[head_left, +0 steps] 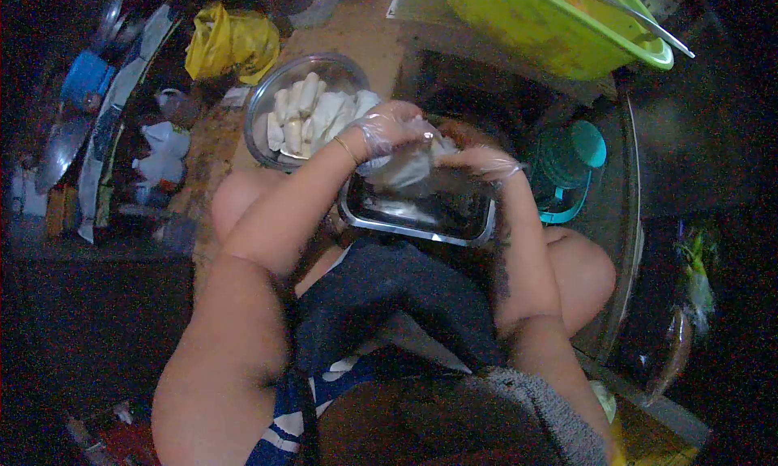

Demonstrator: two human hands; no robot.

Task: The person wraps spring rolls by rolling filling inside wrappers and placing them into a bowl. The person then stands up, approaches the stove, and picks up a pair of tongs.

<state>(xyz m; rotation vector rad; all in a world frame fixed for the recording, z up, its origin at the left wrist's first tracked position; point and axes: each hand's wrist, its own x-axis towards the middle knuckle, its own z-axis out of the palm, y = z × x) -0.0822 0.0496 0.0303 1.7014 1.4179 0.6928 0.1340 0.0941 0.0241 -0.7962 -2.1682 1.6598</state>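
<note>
Between my gloved hands hangs a thin, pale, limp sheet (405, 170), like a wrapper, partly blurred. My left hand (389, 130), in a clear plastic glove, pinches its upper left part. On the other side my right hand (485, 160), gloved too, has its fingers closed at the sheet's right edge. Below them lies a rectangular metal tray (478, 237) with a dark, shiny inside. Left of the tray stands a round metal bowl (258, 134) holding several white rolls (300, 105). More white, folded pieces (332, 113) lie at the bowl's right side, near my left wrist.
A large lime-green basin (519, 28) stands at the back right, a metal utensil (640, 16) across it. A teal basket or bucket (567, 162) is right of my right hand. Behind the bowl sits a yellow plastic bag (231, 44). Bottles and other items line the left.
</note>
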